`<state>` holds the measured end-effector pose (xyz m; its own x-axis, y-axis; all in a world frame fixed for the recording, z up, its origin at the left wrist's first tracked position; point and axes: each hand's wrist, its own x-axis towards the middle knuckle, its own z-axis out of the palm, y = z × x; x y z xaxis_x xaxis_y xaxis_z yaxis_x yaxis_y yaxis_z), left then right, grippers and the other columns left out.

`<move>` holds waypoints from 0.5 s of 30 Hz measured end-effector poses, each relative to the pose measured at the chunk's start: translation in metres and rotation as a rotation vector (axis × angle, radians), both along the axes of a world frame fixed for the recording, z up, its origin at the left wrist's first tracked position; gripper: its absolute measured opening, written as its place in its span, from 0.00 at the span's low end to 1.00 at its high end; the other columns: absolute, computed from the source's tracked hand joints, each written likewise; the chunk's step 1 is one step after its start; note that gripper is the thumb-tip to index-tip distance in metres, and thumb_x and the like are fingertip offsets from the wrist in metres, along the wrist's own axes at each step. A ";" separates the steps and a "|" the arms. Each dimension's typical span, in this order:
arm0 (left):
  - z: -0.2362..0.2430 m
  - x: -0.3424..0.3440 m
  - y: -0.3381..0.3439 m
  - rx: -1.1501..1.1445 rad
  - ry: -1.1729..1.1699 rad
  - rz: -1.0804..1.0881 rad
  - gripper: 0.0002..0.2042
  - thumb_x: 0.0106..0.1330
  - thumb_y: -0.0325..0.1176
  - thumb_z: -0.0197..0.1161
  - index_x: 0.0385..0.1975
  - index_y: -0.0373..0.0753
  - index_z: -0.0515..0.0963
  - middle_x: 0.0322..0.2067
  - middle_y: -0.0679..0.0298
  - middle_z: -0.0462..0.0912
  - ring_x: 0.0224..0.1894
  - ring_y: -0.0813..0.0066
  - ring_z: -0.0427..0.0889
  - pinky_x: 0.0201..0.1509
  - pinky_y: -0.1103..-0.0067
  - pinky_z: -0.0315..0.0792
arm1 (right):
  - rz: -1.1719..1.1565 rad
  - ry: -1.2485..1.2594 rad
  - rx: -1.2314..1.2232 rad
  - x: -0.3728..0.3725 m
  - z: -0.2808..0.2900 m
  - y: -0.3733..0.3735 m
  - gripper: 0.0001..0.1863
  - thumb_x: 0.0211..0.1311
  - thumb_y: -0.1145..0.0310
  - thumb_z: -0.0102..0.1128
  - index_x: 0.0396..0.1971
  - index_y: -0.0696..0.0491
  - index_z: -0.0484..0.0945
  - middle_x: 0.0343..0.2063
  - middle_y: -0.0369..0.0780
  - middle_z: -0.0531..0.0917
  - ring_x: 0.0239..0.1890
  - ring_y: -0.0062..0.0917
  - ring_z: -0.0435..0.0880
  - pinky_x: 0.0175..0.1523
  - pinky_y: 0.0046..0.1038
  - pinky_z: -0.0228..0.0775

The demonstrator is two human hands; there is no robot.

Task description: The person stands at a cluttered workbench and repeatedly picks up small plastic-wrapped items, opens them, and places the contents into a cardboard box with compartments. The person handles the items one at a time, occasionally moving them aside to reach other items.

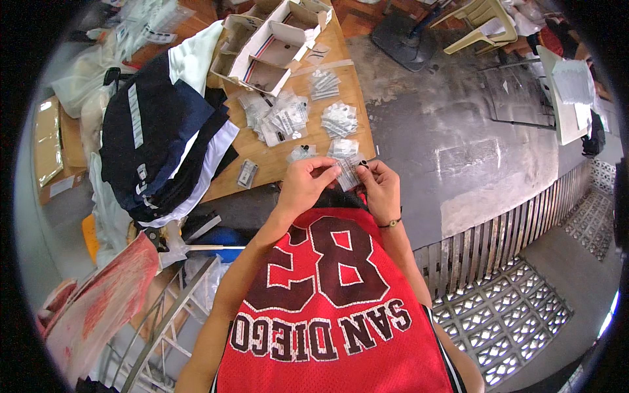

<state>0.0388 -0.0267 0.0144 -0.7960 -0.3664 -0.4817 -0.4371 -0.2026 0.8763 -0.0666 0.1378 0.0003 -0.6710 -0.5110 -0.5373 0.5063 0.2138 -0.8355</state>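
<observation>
Between my hands, just off the table's near edge, is a small clear plastic packet with fine print on it. My left hand pinches its left side between thumb and fingers. My right hand is closed at its upper right side, where a small dark round piece shows by the fingertips. Whether that piece is inside the packet or apart from it, I cannot tell. Just beyond my hands, similar packets lie in a small pile, with another pile to its left.
Larger packet piles spread over the wooden table. A single packet lies apart at left. A divided cardboard box stands at the back. Dark and white garments are heaped at left. A slatted barrier runs along the right.
</observation>
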 end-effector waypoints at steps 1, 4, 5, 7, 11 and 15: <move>0.002 0.001 -0.001 0.021 -0.003 0.030 0.12 0.71 0.31 0.64 0.47 0.29 0.83 0.32 0.64 0.86 0.32 0.81 0.83 0.36 0.83 0.79 | 0.017 0.030 0.005 0.000 0.000 -0.001 0.09 0.70 0.70 0.63 0.36 0.61 0.81 0.26 0.34 0.83 0.25 0.15 0.81 0.28 0.19 0.71; 0.003 0.004 -0.003 0.058 -0.022 0.120 0.11 0.70 0.31 0.66 0.43 0.29 0.84 0.29 0.63 0.86 0.28 0.81 0.83 0.33 0.83 0.79 | 0.038 0.125 0.077 0.000 0.007 -0.008 0.10 0.69 0.69 0.64 0.38 0.62 0.83 0.26 0.33 0.83 0.26 0.14 0.79 0.30 0.20 0.71; 0.002 0.006 -0.003 0.049 -0.034 0.145 0.11 0.70 0.31 0.66 0.42 0.29 0.84 0.28 0.63 0.86 0.28 0.82 0.83 0.32 0.84 0.78 | 0.009 0.160 0.079 -0.001 0.002 -0.008 0.10 0.68 0.69 0.65 0.38 0.62 0.83 0.26 0.33 0.83 0.26 0.14 0.79 0.31 0.19 0.71; -0.001 0.010 -0.005 0.057 -0.050 0.195 0.10 0.69 0.32 0.66 0.40 0.28 0.84 0.27 0.62 0.86 0.27 0.82 0.83 0.31 0.84 0.78 | -0.043 0.229 0.085 -0.008 -0.015 -0.004 0.10 0.67 0.69 0.66 0.39 0.62 0.84 0.27 0.34 0.84 0.27 0.14 0.79 0.32 0.19 0.72; -0.007 0.018 -0.010 0.086 -0.062 0.280 0.10 0.69 0.31 0.67 0.38 0.28 0.83 0.27 0.62 0.86 0.27 0.81 0.84 0.30 0.83 0.78 | -0.119 0.273 0.077 -0.032 -0.044 -0.002 0.11 0.64 0.69 0.69 0.40 0.61 0.84 0.28 0.35 0.85 0.29 0.17 0.81 0.36 0.22 0.74; -0.007 0.023 -0.012 0.105 -0.077 0.335 0.09 0.69 0.31 0.67 0.38 0.29 0.83 0.28 0.61 0.86 0.28 0.79 0.84 0.30 0.83 0.79 | 0.056 0.594 0.278 -0.041 -0.076 -0.003 0.13 0.61 0.67 0.71 0.42 0.59 0.84 0.29 0.37 0.86 0.28 0.19 0.82 0.36 0.25 0.75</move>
